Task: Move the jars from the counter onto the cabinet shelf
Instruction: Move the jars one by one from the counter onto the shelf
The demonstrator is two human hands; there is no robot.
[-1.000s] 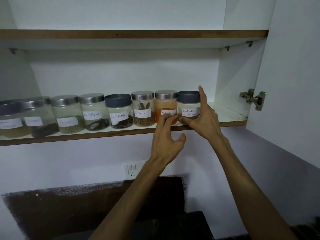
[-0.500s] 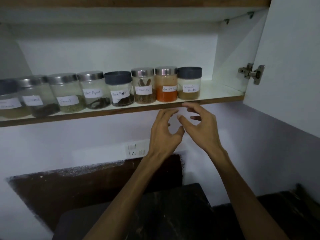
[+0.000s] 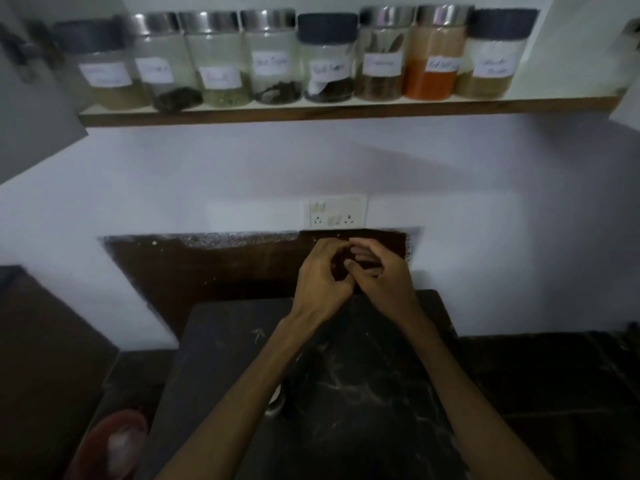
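Eight labelled jars (image 3: 430,53) stand in a close row on the cabinet shelf (image 3: 346,110), side by side from the left end to the right; the second from the right holds orange-red powder, and three have dark lids while the rest are metal-capped. Well below them, above the dark counter (image 3: 363,393), the left hand (image 3: 320,282) and right hand (image 3: 384,277) meet, fingers loosely curled and touching each other, holding nothing. A wall socket (image 3: 335,212) sits just above the hands.
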